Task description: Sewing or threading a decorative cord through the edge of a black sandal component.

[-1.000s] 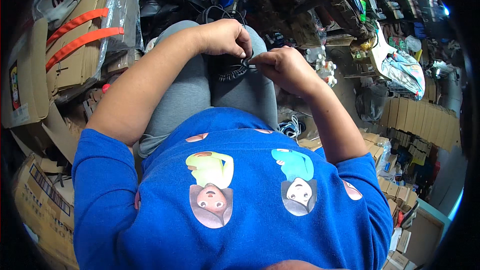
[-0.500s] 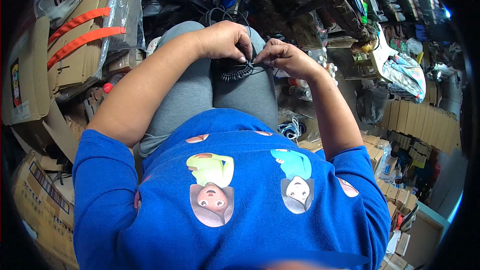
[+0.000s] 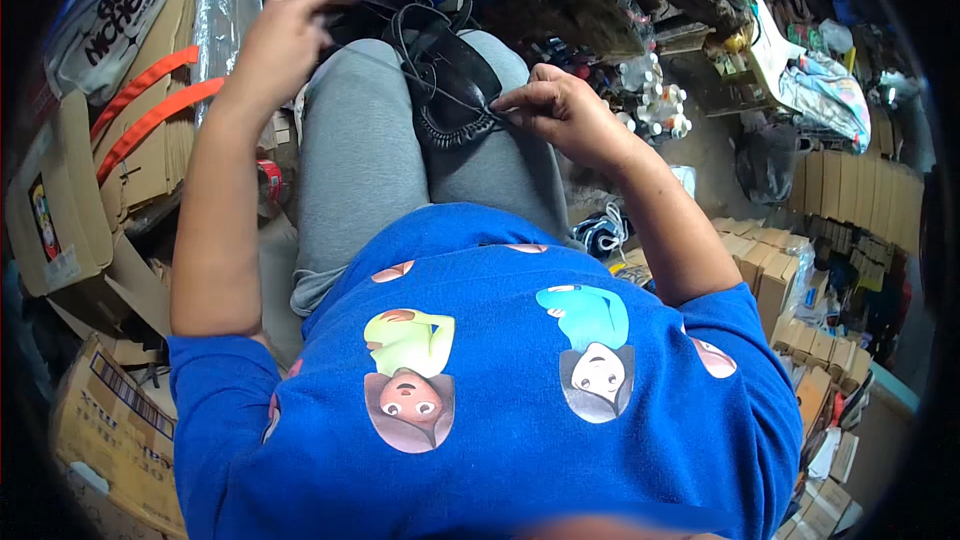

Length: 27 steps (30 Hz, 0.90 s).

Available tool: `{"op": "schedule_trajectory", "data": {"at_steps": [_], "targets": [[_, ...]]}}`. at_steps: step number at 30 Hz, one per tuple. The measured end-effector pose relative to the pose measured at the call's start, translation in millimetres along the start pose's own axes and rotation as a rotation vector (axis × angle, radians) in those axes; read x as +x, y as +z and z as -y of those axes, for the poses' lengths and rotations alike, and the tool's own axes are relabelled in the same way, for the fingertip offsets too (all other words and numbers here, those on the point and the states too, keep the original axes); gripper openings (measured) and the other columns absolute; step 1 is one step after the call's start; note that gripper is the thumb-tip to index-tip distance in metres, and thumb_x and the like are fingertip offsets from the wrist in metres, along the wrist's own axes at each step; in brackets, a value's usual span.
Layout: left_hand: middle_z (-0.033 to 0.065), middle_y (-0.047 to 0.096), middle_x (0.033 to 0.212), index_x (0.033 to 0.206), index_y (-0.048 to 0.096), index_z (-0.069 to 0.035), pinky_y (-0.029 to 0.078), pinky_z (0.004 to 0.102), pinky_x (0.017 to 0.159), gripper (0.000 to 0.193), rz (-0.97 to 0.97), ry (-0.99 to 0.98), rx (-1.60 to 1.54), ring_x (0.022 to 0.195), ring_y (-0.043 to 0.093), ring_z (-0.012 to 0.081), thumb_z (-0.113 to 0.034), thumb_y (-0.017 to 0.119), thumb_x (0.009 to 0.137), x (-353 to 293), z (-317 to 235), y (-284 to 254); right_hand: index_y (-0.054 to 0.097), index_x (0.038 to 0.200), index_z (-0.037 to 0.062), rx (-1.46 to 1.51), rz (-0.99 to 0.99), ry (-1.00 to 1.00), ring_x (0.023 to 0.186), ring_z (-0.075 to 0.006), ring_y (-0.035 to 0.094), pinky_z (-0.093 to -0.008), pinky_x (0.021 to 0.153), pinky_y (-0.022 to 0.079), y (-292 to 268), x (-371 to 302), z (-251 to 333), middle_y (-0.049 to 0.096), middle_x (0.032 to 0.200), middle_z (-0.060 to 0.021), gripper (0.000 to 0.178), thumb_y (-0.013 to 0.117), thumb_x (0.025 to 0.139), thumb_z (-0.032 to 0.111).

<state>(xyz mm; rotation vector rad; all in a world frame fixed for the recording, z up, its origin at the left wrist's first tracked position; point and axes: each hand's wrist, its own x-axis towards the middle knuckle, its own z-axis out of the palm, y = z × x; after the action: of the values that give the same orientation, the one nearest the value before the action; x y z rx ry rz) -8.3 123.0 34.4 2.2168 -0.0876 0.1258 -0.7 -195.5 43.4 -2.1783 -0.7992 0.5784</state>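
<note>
A black shoe upper (image 3: 458, 75) lies across my knees, its toe toward me with a row of gathered stitches (image 3: 450, 132) round the edge. My right hand (image 3: 565, 118) is closed in a pinch at the right end of this stitching; whether a needle or thread end is also between those fingertips is hidden. A dark thread (image 3: 385, 65) runs from the toe up and left to my left hand (image 3: 290, 35), raised beyond my left knee. That hand is slightly blurred, its fingers curled on the thread.
Cardboard boxes (image 3: 75, 205) and orange-red straps (image 3: 150, 135) stand at the left. Small white-capped bottles (image 3: 660, 105) are beyond my right knee. A coil of blue and white cord (image 3: 605, 232) lies by my right thigh, with stacked cardboard pieces (image 3: 765, 270) further right. Dark clutter fills the far side.
My left hand has moved away from the shoe upper, up and to the left, drawing the thread out. My right hand stays at the stitched edge. More of the upper now shows.
</note>
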Motion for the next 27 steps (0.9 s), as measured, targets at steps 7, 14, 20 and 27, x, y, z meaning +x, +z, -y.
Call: {"op": "schedule_trajectory", "data": {"at_steps": [7, 14, 20, 27], "targets": [[0.0053, 0.063, 0.094, 0.101, 0.067, -0.001, 0.046, 0.0246, 0.079, 0.017, -0.113, -0.168, -0.343, 0.082, 0.061, 0.0139, -0.003, 0.058, 0.086, -48.1, -12.0, -22.2, 0.070, 0.106, 0.0162, -0.292, -0.148, -0.061, 0.072, -0.0212, 0.049, -0.0321, 0.065, 0.042, 23.7, -19.2, -3.1, 0.046, 0.077, -0.0073, 0.031, 0.065, 0.078, 0.003], [0.0064, 0.065, 0.097, 0.101, 0.067, 0.000, 0.047, 0.0248, 0.081, 0.016, -0.633, -0.162, 0.091, 0.084, 0.060, 0.0098, -0.008, 0.061, 0.089, -66.2, 21.1, -122.2, 0.070, 0.108, 0.0210, -0.270, -0.046, -0.020, 0.079, -0.0241, 0.053, -0.0361, 0.075, 0.041, 11.7, -14.1, -0.2, 0.052, 0.080, -0.0077, 0.035, 0.063, 0.078, 0.005], [0.0039, 0.059, 0.078, 0.091, 0.071, -0.013, 0.042, 0.0360, 0.076, 0.021, 0.099, 0.212, 0.174, 0.079, 0.056, 0.0212, -0.006, 0.067, 0.071, -81.9, -47.9, 20.6, 0.069, 0.111, 0.0243, -0.478, -0.210, -0.094, 0.080, -0.0219, 0.052, -0.0364, 0.081, 0.034, 30.1, -30.2, -2.0, 0.052, 0.077, -0.0046, 0.037, 0.063, 0.079, 0.008], [-0.0010, 0.053, 0.074, 0.090, 0.072, -0.018, 0.036, 0.0364, 0.079, 0.019, -0.010, 0.345, 0.426, 0.082, 0.053, 0.0183, -0.013, 0.071, 0.072, -62.8, -31.2, 67.7, 0.071, 0.108, 0.0228, -0.182, -0.012, 0.004, 0.085, -0.0210, 0.051, -0.0312, 0.082, 0.042, 5.6, -9.3, -17.9, 0.053, 0.080, -0.0044, 0.051, 0.053, 0.069, -0.006]]}}
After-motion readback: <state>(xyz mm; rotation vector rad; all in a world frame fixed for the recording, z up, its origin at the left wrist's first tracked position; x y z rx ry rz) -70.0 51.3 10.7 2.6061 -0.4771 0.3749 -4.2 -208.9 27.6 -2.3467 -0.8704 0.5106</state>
